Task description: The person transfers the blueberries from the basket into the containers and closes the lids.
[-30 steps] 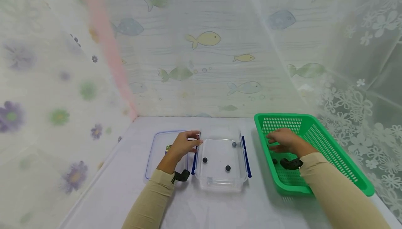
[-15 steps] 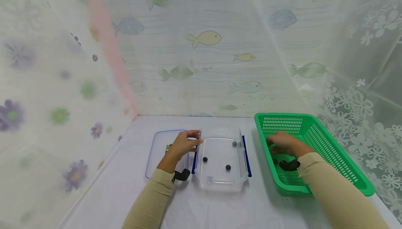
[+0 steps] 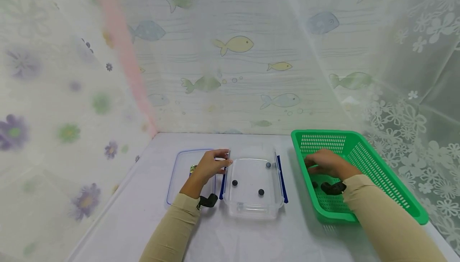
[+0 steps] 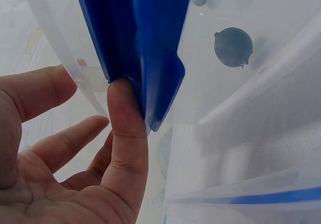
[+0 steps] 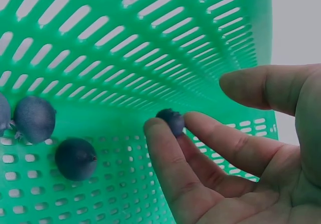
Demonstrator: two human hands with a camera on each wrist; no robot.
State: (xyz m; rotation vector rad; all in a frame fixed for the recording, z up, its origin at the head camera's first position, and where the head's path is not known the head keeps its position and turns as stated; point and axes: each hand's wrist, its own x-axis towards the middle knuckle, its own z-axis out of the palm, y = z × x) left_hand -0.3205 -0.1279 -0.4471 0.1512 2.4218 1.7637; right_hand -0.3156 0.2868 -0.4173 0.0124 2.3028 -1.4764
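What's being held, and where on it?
Left hand: clear box, at its left wall and blue latch. Right hand: fingertips touch a dark berry, thumb apart; whether it's gripped, can't tell.

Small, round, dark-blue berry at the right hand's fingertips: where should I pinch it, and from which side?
Try pinching the small, round, dark-blue berry lightly across its widest middle, coming down from above. It's ball-shaped, so pushing just one side could roll it. The slotted wall of the green plastic basket looks close beside it, while the top is open.
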